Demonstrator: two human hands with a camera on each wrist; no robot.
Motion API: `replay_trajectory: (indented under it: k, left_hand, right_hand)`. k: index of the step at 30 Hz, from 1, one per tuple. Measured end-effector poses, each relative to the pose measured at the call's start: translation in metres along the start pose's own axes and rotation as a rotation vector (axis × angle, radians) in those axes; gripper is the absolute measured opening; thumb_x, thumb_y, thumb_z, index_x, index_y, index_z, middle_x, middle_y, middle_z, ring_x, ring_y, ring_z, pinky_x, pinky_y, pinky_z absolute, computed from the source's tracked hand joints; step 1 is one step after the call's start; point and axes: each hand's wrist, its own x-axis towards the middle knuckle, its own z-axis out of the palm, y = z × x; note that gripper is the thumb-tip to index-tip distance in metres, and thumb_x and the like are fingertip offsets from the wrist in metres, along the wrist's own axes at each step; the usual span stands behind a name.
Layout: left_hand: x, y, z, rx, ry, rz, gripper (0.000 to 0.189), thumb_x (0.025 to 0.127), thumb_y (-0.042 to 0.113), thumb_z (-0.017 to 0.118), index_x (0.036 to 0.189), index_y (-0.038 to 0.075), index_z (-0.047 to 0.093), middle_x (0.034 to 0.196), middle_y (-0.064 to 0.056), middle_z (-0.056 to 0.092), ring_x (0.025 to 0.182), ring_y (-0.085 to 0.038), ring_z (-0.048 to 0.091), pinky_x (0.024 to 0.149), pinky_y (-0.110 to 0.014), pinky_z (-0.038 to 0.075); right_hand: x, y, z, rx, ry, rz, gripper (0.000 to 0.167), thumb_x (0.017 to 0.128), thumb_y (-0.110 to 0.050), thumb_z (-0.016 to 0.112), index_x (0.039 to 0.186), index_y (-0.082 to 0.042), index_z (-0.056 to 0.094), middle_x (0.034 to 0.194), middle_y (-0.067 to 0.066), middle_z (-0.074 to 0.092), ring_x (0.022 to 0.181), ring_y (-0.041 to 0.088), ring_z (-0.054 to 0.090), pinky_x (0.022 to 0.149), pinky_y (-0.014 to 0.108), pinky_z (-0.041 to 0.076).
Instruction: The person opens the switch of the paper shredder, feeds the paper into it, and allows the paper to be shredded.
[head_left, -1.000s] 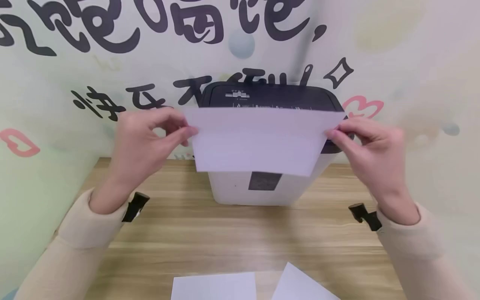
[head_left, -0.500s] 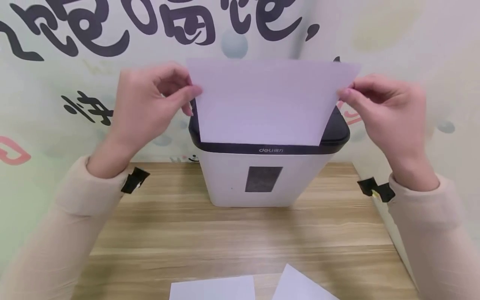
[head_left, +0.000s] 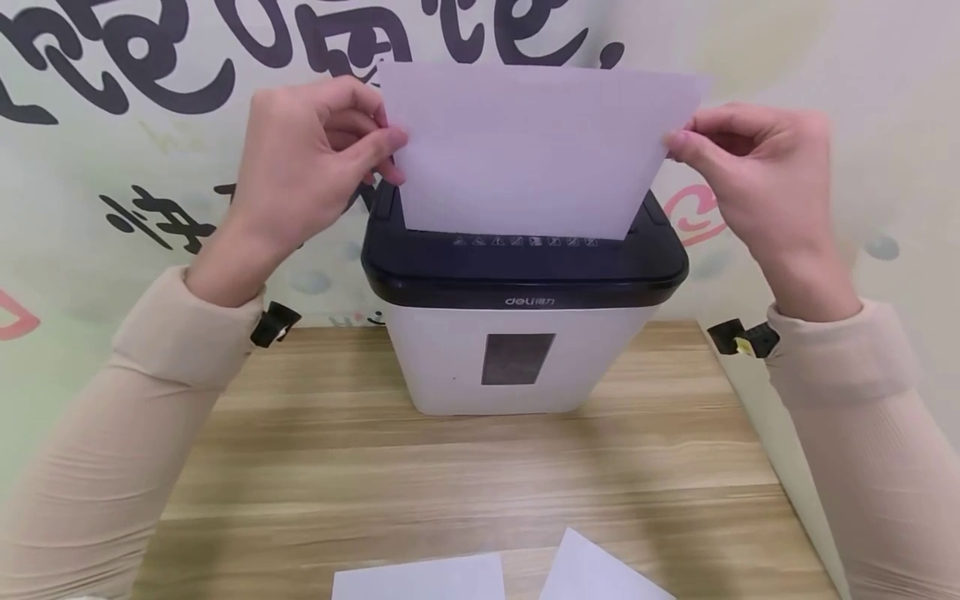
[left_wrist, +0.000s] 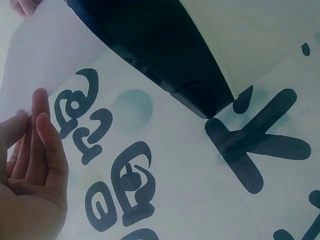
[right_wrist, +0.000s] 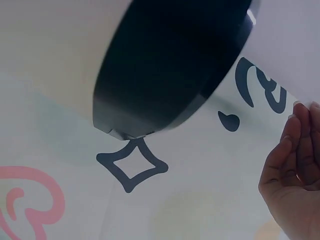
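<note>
A white sheet of paper [head_left: 532, 150] hangs upright between my hands, its lower edge over the black top of a paper shredder [head_left: 525, 271]. Whether that edge touches the top I cannot tell. My left hand [head_left: 311, 162] pinches the sheet's left side between thumb and fingers. At the right side, my right hand [head_left: 765, 179] pinches it likewise. In the left wrist view, the left hand [left_wrist: 37, 170] grips the paper [left_wrist: 45, 55] beside the dark shredder lid [left_wrist: 155, 50]. The right wrist view has the right hand [right_wrist: 297, 155] at the paper's edge, partly cut off.
The shredder's white bin [head_left: 450, 367] stands on a wooden table [head_left: 450, 475] against a wall with black lettering and drawings [head_left: 165, 221]. Two more white sheets, one at left [head_left: 420, 581] and one at right [head_left: 596, 571], lie at the near edge of view.
Both hands have raised the sheet, uncovering the shredder's front and part of its black top. The view has shifted slightly. Both hands keep their pinch on the paper.
</note>
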Motion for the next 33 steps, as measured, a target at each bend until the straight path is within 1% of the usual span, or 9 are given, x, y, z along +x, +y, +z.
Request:
replay_trajectory:
  k: [3,7,11,16,18,24,30,33]
  left_hand:
    - [0.0,-0.001,0.0,-0.003,0.002,0.004,0.019,0.092,0.014,0.072,0.092,-0.004,0.068,0.084,-0.009,0.075,0.063,-0.005,0.068,0.046,-0.024,0.038]
    - [0.001,-0.003,0.001,-0.007,-0.002,-0.002,0.019,0.092,0.014,0.072,0.092,-0.004,0.068,0.084,-0.01,0.075,0.062,-0.008,0.068,0.046,-0.023,0.041]
    - [0.0,-0.007,0.003,-0.005,-0.017,-0.015,0.017,0.092,0.014,0.072,0.093,-0.002,0.068,0.085,-0.009,0.075,0.063,-0.007,0.068,0.045,-0.023,0.039]
    - [0.001,-0.009,0.005,-0.023,-0.017,-0.018,0.016,0.092,0.013,0.072,0.092,-0.002,0.067,0.086,-0.009,0.075,0.063,-0.005,0.068,0.05,-0.02,0.045]
    - [0.002,-0.009,0.006,-0.036,-0.018,-0.015,0.015,0.092,0.012,0.072,0.092,-0.002,0.067,0.086,-0.008,0.075,0.063,-0.007,0.068,0.053,-0.021,0.047]
    - [-0.001,-0.013,0.01,-0.027,-0.027,-0.003,0.015,0.091,0.012,0.073,0.093,-0.001,0.069,0.084,-0.007,0.074,0.062,-0.011,0.068,0.054,-0.019,0.047]
    - [-0.001,-0.015,0.012,-0.027,-0.008,0.011,0.013,0.091,0.01,0.073,0.095,-0.002,0.069,0.088,-0.008,0.074,0.063,-0.005,0.066,0.061,-0.016,0.051]
    - [-0.001,-0.015,0.014,-0.037,-0.012,0.013,0.013,0.09,0.009,0.073,0.095,-0.002,0.07,0.087,-0.009,0.074,0.064,-0.005,0.066,0.065,-0.016,0.053]
  right_hand:
    - [0.004,0.002,0.001,-0.039,-0.006,-0.006,0.015,0.08,-0.003,0.082,0.091,0.005,0.078,0.073,0.0,0.073,0.069,0.015,0.064,0.073,0.02,0.05]
    - [0.01,0.006,0.004,-0.074,-0.023,-0.01,0.013,0.081,-0.004,0.081,0.091,0.004,0.078,0.072,-0.001,0.072,0.069,0.015,0.063,0.07,0.02,0.049]
    - [0.01,0.009,0.006,-0.094,-0.042,0.008,0.009,0.083,-0.005,0.08,0.089,0.001,0.079,0.071,-0.002,0.071,0.067,0.014,0.062,0.067,0.02,0.047]
    - [0.008,0.009,0.005,-0.118,-0.041,0.035,0.008,0.083,-0.007,0.079,0.089,-0.002,0.08,0.07,-0.006,0.07,0.066,0.012,0.059,0.067,0.019,0.045]
    - [0.007,0.012,0.005,-0.128,-0.042,0.03,0.009,0.083,-0.007,0.08,0.09,-0.002,0.08,0.071,-0.006,0.071,0.068,0.012,0.06,0.068,0.019,0.046]
    - [0.003,0.021,0.004,-0.149,-0.058,0.031,0.013,0.082,-0.008,0.08,0.092,0.0,0.079,0.072,-0.008,0.071,0.067,0.01,0.061,0.069,0.018,0.048]
    - [0.002,0.024,0.003,-0.138,-0.053,0.043,0.012,0.082,-0.009,0.082,0.092,-0.003,0.08,0.073,-0.008,0.071,0.068,0.011,0.062,0.071,0.018,0.048]
    - [0.003,0.024,0.002,-0.129,-0.044,0.04,0.013,0.082,-0.009,0.082,0.092,-0.002,0.08,0.073,-0.008,0.072,0.07,0.011,0.063,0.073,0.017,0.049]
